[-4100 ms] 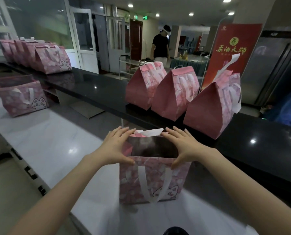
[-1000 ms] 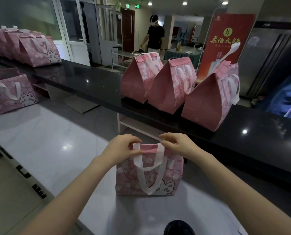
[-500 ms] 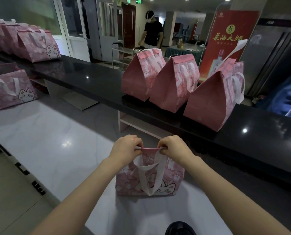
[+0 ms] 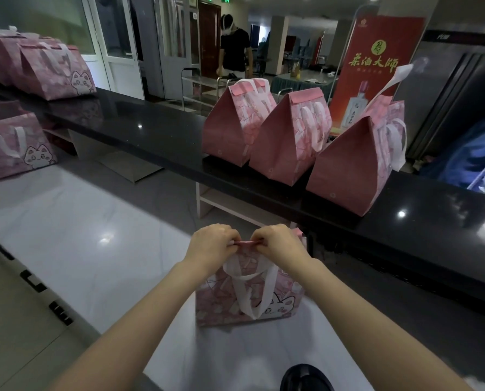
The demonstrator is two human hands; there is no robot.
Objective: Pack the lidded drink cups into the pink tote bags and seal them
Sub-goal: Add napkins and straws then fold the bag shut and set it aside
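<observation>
Left hand and right hand pinch the bag top, there on the white counter. Behind the bag, a black ledge carries three bags, red banner beyond.

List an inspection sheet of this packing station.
Surface: white worktop in front, black counter behind it.
Job's things: pink tote bag upright on the worktop, top pinched together; three closed bags on the black counter; no cups visible.
Clutter: lone bag at the worktop's left; row of bags far left on the counter; dark round object at the bottom edge, unidentifiable.
Grippers: left hand and right hand both pinch the bag's top edge.
Cables: nothing seen.
Surroundings: red banner, person in a black top, glass doors.
</observation>
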